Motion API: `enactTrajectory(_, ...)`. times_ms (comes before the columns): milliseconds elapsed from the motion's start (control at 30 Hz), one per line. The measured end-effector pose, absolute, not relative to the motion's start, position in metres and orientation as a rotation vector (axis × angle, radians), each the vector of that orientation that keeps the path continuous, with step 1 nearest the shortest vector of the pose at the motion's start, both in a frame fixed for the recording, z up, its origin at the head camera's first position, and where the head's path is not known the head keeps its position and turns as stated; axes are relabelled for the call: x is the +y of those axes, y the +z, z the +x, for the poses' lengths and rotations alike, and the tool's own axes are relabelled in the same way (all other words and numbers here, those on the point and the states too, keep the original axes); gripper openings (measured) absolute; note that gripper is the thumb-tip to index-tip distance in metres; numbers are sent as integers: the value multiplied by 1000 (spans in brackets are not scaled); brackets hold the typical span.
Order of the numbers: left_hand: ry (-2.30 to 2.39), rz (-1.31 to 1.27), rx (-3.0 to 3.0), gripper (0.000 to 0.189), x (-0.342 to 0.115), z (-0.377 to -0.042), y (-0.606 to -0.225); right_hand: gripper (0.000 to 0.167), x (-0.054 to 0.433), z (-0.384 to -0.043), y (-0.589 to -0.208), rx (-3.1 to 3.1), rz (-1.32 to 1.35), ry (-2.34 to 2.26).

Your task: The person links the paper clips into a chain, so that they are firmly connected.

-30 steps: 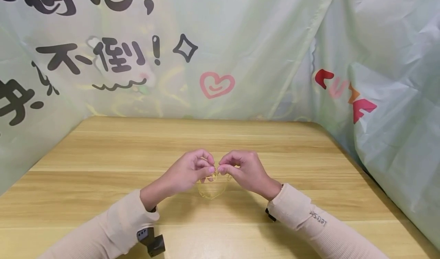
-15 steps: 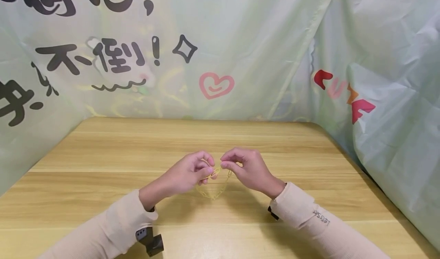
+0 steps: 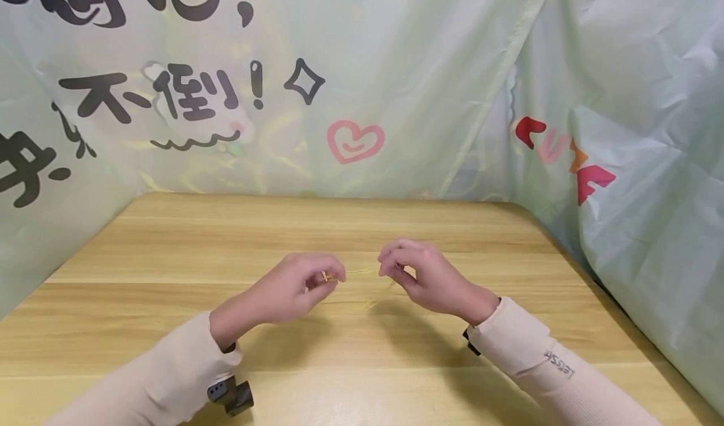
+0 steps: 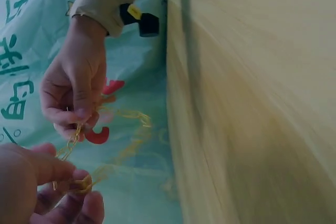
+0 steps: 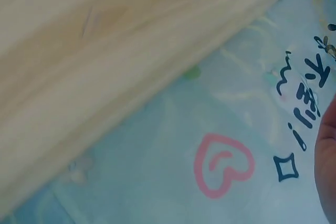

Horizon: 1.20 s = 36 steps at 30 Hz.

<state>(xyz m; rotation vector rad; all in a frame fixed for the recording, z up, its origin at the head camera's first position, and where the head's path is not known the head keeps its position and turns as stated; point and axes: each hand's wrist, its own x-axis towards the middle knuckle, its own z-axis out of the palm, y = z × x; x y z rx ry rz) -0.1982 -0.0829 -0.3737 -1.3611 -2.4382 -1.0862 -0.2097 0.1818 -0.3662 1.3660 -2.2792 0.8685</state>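
A thin yellow rubber band chain [image 3: 360,270], made of looped links, spans the gap between my two hands above the table. My left hand [image 3: 296,284] pinches one part of it between thumb and curled fingers. Opposite, my right hand [image 3: 424,275] pinches another part at thumb and fingertips. In the left wrist view, one stretch of the rubber band chain [image 4: 72,142] runs taut between the hands, while the rest hangs in a wide, blurred loop. Only an edge of the right hand [image 5: 326,166] shows in the right wrist view, so its fingertips are hidden there.
Under both hands lies a wood-grain table [image 3: 226,244]. Pale green printed cloth [image 3: 430,87] hangs behind it and along both sides, with dark lettering and a pink heart [image 3: 356,142]. A small black camera [image 3: 230,396] sits at the left wrist.
My hands have moved apart, left hand leftward and right hand rightward. The chain's loops, bunched between the fingertips earlier, are now drawn out straight between them. The hanging part now swings blurred.
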Motion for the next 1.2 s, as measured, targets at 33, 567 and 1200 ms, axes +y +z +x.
enactTrajectory(33,-1023,-1374,-2383,18,-83,-198,-374,24,183,-210,-366,-2277,1380,817)
enactTrajectory(567,-755,-1226,-2607,29,-79,-191,-368,34,188,-209,-358,-2795,1316,769)
enactTrajectory(1200,-657,-963,-3186,43,-48,-213,-407,43,159,-240,-394,-3171,1235,686)
